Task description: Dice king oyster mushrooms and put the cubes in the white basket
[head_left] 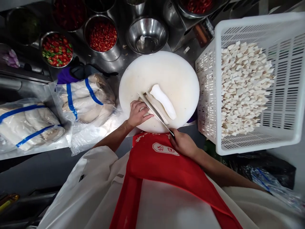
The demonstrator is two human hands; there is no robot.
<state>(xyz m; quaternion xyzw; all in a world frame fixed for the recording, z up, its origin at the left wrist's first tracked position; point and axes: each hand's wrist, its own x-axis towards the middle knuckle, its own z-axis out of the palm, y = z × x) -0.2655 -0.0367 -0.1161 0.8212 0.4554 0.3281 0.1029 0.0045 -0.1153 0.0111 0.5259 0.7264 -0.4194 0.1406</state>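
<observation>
Here we are at the round white cutting board (178,70), and the right hand (182,143) has its fingers wrapped round the dark handle of a long knife (157,112), the blade slanting across the lower part of the board, tip pointing away to the left. Over on the other side of the steel, the left hand (138,114) lies low on the board, fingers bent near the blade and thumb reaching towards it; whether they grip anything I cannot tell, as the hand hides what is under it. Just right of the blade sits a pale slice (159,107), and right beside that a thick white mushroom (164,101) lies on its side, slanting the same way as the knife. Out to the right, a white plastic basket (206,92) carries a great heap of chopped pieces (245,89). Left of the board, two clear bags (87,98) (28,122) of mushrooms, striped with blue tape, rest on the table (119,63). Up at the back, it's a shiny metal bowl (156,33) with a small white scrap inside, then chopped red chillies (102,35) in a metal pot (111,54).
</observation>
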